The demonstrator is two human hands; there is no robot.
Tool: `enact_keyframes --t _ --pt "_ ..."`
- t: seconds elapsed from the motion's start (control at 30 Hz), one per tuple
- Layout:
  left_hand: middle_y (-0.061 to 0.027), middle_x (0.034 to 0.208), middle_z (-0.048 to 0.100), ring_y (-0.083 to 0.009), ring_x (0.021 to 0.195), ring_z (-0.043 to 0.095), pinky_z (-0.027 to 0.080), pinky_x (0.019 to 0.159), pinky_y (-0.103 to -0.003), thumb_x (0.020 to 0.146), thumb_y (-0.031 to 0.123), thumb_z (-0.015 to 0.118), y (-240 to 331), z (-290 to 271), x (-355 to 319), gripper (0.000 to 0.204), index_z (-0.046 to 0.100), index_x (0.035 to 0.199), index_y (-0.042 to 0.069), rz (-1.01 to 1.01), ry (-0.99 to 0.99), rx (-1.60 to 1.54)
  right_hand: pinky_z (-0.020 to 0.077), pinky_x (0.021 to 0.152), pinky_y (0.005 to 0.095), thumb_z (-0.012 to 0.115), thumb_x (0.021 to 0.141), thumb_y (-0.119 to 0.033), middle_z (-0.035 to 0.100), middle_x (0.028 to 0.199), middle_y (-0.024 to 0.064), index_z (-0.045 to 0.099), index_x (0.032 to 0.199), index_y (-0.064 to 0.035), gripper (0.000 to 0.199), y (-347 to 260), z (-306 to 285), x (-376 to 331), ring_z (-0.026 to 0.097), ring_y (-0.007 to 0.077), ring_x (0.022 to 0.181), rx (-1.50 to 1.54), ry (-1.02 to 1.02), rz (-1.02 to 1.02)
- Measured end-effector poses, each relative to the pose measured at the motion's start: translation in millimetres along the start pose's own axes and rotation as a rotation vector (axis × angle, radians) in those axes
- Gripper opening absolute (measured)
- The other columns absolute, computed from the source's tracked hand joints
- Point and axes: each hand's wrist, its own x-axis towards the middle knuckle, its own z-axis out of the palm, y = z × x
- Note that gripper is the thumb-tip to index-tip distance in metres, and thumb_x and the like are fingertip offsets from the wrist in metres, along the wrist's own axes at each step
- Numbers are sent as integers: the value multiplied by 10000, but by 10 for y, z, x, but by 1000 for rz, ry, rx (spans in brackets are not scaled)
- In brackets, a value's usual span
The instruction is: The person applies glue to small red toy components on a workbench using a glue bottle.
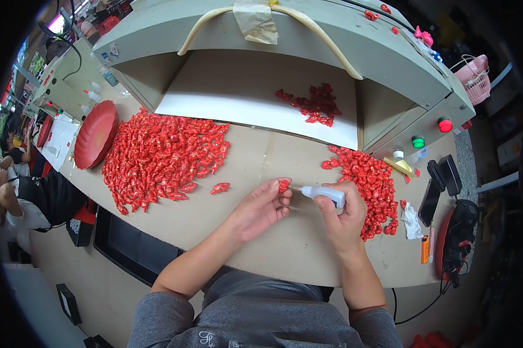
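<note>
Between thumb and fingers my left hand (261, 211) pinches a small red glossy piece (284, 185). My right hand (345, 217) is wrapped round a white squeeze bottle (325, 195), its thin nozzle pointing left and reaching the red piece; whether the tip touches it I cannot tell. On the left of the table spreads a large heap of red glossy pieces with gold marks (165, 156). One single red piece (220, 188) lies apart between that heap and my left hand. Beyond my right hand lies another heap of small red pieces (371, 185).
A grey cabinet (383, 64) with an open front stands at the back; red pieces (316, 104) lie on its white floor. Left is a red bowl (96, 134). At right lie a crumpled tissue (411, 221), an orange lighter (425, 249) and a black phone (429, 202). Other people sit far left.
</note>
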Motion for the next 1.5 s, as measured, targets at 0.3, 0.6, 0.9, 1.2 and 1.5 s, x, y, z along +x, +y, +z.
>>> enact_keyframes --t 0.3,0.6,0.9,1.2,1.5 --pt "-19 981 595 -116 891 547 483 810 -290 974 253 552 16 24 0 285 564 1193 72 3 13 10 488 607 283 777 800 -187 636 804 96 614 912 -17 261 6 34 16 633 188 686 -21 -6 -27" --pt "-27 995 597 -112 889 539 478 810 -285 970 257 560 15 27 -7 289 564 1192 72 7 19 15 483 598 291 783 789 -170 624 790 95 617 897 -18 250 -4 31 30 620 197 673 -44 11 -18" --pt "-27 1028 605 -109 886 532 468 791 -282 961 195 578 28 26 6 239 581 1186 115 35 37 6 479 592 302 788 779 -159 619 785 98 618 891 -23 245 -12 27 32 619 214 670 -77 33 -47" --pt "-18 1102 623 -117 920 544 470 807 -298 943 143 601 34 20 -4 221 594 1163 138 105 66 11 477 597 304 789 771 -136 617 786 99 617 889 -22 238 -21 15 40 615 215 672 -81 22 -44" --pt "-12 1124 626 -107 937 551 471 815 -299 934 127 611 21 -13 22 228 594 1159 154 128 51 2 471 606 279 762 806 -127 618 787 70 612 875 -30 191 -12 -9 36 606 161 685 -21 16 59"
